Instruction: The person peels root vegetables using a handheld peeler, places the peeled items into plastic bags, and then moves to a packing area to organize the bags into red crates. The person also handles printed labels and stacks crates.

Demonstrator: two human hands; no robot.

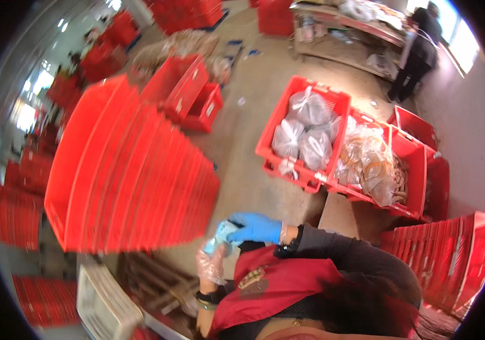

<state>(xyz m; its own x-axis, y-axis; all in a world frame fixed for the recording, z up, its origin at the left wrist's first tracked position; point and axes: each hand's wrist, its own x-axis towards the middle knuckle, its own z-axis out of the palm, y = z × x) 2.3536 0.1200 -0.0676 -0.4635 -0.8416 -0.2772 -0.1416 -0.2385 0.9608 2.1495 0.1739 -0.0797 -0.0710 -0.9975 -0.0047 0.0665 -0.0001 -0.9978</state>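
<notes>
My right hand [257, 228], in a blue glove with clear plastic showing at the cuff, grips a bunched light-blue piece [223, 233] that looks like a thin glove. My left hand [211, 263] wears a clear plastic glove and is up against the same piece. Its fingers are mostly covered by the light-blue material, so whether they grip it is unclear. Both hands are close together before my red apron [282, 272]. Left of them leans a tall stack of nested red plastic crates [136, 178], apart from the hands.
Ahead to the right, a red crate [302, 163] holds tied plastic bags [308, 108]. Beside it, another crate holds loose clear plastic [367, 159] and brownish produce [400, 180]. More nested crates [437, 255] stand at right. A person [420, 46] stands by a shelved table [344, 63].
</notes>
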